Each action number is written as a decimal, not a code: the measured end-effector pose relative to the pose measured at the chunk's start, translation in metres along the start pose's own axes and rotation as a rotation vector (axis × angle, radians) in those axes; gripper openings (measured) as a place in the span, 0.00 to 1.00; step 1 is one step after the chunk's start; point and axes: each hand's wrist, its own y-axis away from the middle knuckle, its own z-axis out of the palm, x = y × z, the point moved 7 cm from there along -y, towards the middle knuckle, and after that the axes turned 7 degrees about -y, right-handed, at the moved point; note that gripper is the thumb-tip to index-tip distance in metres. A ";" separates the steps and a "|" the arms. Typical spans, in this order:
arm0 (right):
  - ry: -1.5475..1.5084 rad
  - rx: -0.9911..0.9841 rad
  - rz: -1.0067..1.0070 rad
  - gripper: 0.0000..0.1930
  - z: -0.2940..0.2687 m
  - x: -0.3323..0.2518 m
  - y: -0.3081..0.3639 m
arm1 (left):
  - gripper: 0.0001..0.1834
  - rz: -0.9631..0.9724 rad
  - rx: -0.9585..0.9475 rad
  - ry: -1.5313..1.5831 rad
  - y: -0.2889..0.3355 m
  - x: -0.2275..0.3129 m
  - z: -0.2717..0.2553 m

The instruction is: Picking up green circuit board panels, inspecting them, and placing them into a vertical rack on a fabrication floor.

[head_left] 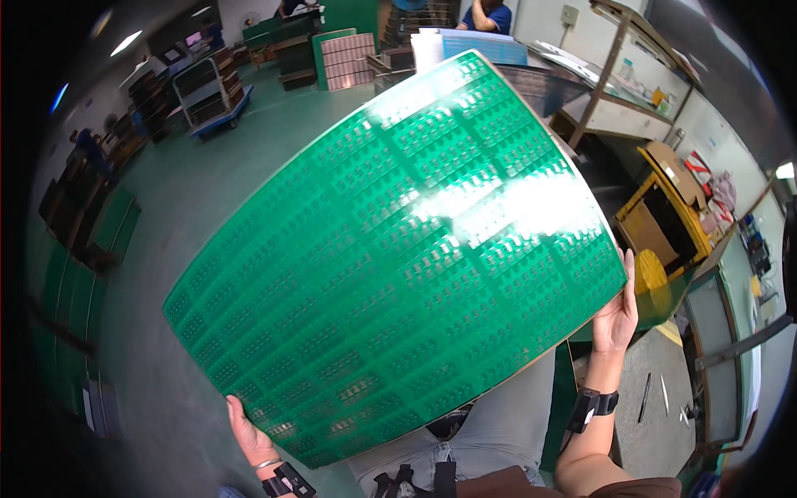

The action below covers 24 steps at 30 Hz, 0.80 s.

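Blue platform trolley [217,121], loaded, far back at left on the green floor [166,241]. Much nearer, left grip [249,432] closed on the lower-left edge of a large green printed circuit board panel [390,274], thumb showing at the rim, fingertips underneath out of sight; black wrist device [290,480] just below. Across the middle, panel held up tilted in front of the lap between both grips, glossy, covered with repeating pad patterns, strong glare toward the upper right. Looks thin and stiff, probably light for such breadth, yet likely to bow or swing; could slip at the smooth coating and scratch easily. Best held by opposite edges, near the corners, clear of the pads. At right, right grip [615,322] cupped against the right-hand corner, fingers pointing up along the edge; cannot tell how far underneath. Beyond, on a grey bench [664,440], slim dark tool [645,397] beside a pale one [664,395].
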 end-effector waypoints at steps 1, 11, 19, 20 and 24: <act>0.010 0.017 0.024 0.23 -0.004 -0.002 0.004 | 0.25 0.016 0.042 -0.071 0.005 0.005 -0.001; -0.028 -0.003 0.062 0.27 -0.003 -0.012 0.025 | 0.22 -0.009 0.058 -0.243 0.034 0.024 0.035; 0.443 0.067 0.130 0.23 -0.021 -0.028 0.015 | 0.22 0.006 0.138 -0.232 0.039 0.043 0.030; 0.604 0.033 0.226 0.24 -0.019 -0.031 0.012 | 0.22 0.024 0.153 -0.239 0.033 0.050 0.018; 0.974 -0.074 0.578 0.22 -0.021 -0.015 0.008 | 0.21 0.251 0.205 -0.378 0.021 0.087 0.000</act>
